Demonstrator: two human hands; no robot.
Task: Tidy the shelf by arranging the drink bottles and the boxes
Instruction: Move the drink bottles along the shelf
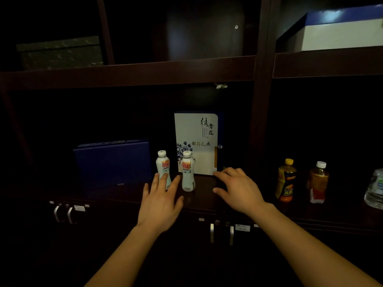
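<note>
- Two white bottles stand upright at the middle of the shelf [204,196], near its front edge: left white bottle [162,162] and right white bottle [188,172], with a narrow gap between them.
- White box [195,139] stands upright just behind them, close to the vertical divider [259,121] on its right.
- Blue box [113,162] stands on a long edge to the left, set further back, with a small gap to the left white bottle.
- Left hand [160,200]: grip slack, fingers straight and spread, holding nothing; its fingertips overlap the base of the left white bottle, contact cannot be told.
- Right hand [238,190]: grip loose, fingers lightly bent, holding nothing; its fingertips are at the lower right corner of the white box.
- Bare shelf strip lies between the right white bottle and the right hand.
- Past the divider: orange bottle [286,181], tea bottle [319,182] and water bottle [376,187] stand in a row near the front edge, apart from each other.
- Upper shelf: dark box [60,52] on the left, blue-and-white box [342,32] on the right.
</note>
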